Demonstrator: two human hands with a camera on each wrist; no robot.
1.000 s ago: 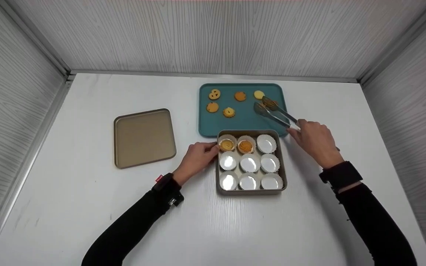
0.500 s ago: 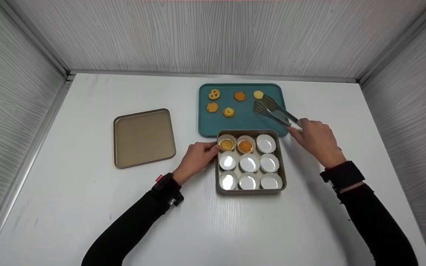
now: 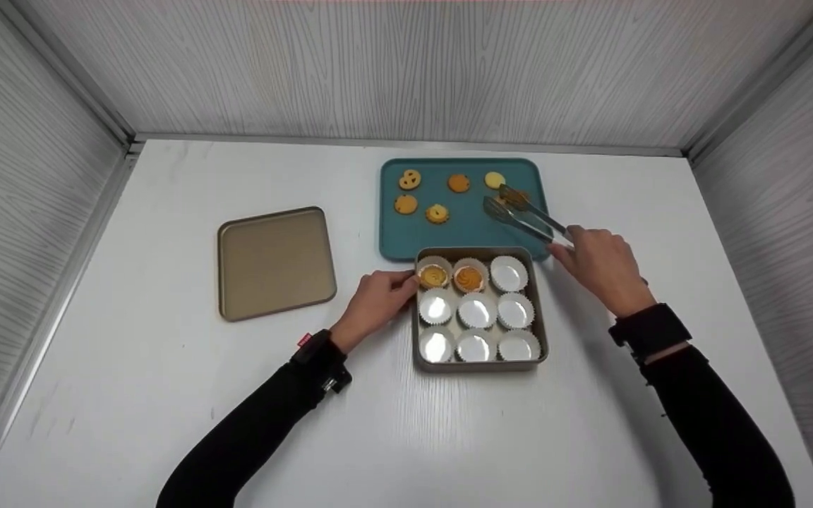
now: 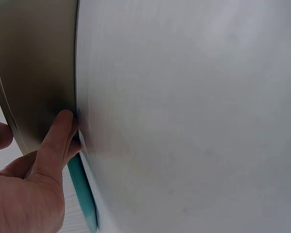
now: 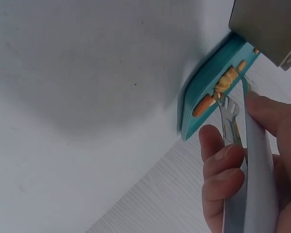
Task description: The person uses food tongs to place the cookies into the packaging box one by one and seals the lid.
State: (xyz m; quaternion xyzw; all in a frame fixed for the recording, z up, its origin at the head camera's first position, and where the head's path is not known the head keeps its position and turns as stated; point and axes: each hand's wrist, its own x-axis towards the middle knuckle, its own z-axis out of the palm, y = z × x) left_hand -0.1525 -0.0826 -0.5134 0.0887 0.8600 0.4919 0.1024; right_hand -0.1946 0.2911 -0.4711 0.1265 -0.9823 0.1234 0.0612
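The tongs' (image 3: 523, 212) tips cover most of one cookie (image 3: 517, 198) (near the teal tray's (image 3: 389, 240) right edge), so its shape is unreadable.

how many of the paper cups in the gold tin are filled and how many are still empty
Two filled, seven empty. In the gold tin, the two left cups of the back row hold cookies; the other seven paper cups show bare white bottoms.
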